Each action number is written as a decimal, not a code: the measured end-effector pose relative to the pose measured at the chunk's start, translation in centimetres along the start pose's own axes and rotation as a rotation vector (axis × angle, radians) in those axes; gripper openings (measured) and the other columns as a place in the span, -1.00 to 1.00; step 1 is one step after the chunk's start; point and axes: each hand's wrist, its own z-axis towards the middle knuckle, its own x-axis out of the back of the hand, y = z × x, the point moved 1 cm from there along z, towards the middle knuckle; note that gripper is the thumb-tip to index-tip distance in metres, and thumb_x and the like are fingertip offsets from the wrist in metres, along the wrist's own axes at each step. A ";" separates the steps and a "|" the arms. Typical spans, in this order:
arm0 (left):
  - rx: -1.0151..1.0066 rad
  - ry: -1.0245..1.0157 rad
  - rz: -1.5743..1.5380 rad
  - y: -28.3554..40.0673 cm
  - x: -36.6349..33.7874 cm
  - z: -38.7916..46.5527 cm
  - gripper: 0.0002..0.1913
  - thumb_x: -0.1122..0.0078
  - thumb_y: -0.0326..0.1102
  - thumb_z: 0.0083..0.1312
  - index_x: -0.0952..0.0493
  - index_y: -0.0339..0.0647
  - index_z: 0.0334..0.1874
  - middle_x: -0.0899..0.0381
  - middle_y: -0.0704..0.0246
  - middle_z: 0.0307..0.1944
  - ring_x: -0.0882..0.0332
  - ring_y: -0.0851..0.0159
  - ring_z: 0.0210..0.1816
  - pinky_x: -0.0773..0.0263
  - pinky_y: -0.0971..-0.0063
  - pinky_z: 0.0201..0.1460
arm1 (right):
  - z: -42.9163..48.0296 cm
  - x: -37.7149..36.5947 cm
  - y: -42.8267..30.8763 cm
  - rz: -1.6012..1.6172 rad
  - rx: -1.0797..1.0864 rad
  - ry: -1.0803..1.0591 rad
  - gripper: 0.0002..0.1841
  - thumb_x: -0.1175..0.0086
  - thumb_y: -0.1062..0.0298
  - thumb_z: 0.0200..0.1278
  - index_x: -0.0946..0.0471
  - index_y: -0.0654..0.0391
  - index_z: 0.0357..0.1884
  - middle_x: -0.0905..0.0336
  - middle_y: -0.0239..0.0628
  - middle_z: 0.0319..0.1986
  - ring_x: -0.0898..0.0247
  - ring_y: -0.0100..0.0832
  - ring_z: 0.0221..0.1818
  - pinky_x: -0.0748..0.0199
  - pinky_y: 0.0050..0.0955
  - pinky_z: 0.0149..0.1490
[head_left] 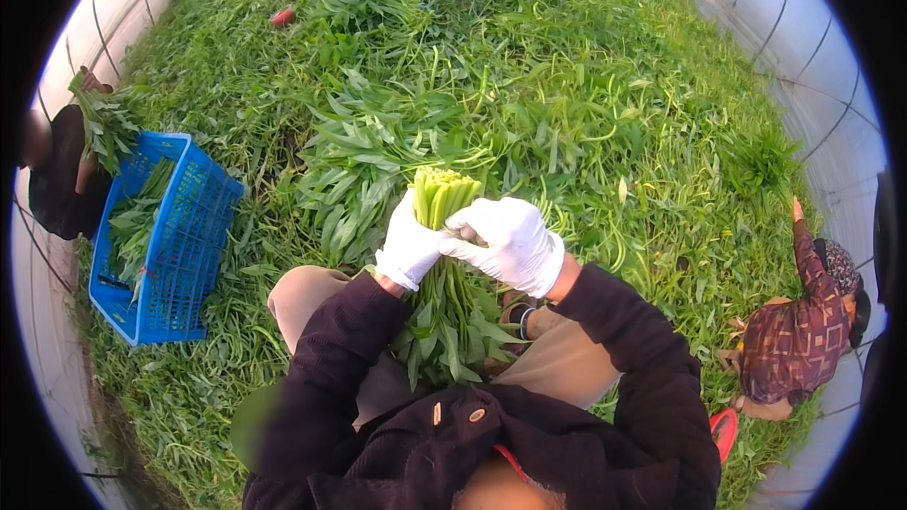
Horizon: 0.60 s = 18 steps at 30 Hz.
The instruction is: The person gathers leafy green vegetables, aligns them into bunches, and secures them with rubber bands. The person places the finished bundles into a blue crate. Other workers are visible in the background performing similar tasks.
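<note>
A bundle of leafy greens that looks like water spinach (445, 198) is upright before my chest, cut pale-green stem ends up and leaves hanging between my legs. My left hand (411, 241), in a white glove, is wrapped around the stems below the cut ends. My right hand (506, 244), gloved alike, is at the right side of the bundle with its fingers curled and its thumb near my left thumb. Whether something thin is pinched in its fingertips is hidden. Just beyond my hands lies a pile of loose cut greens (361, 149).
A blue plastic crate (188, 241) holding greens stands on the left, tilted in view. Beside it a person (64, 177) holds a bunch. Another person in a patterned jacket (793, 340) crouches at right, one arm outstretched. A red object (282, 17) lies far ahead; plastic-film walls (793, 28) curve alongside.
</note>
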 end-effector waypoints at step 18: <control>-0.015 0.188 0.513 -4.7 2.6 1.0 -0.44 -0.40 -0.05 0.19 -0.43 -0.23 0.11 -0.68 0.10 -0.07 -0.67 0.02 -0.01 -0.52 0.31 0.06 | 1.9 -1.8 0.0 -0.127 0.206 -0.007 -0.70 -0.31 0.37 0.13 -0.65 -0.04 -0.05 -0.52 -0.37 -0.30 -0.50 -0.25 -0.27 -0.47 -0.30 -0.16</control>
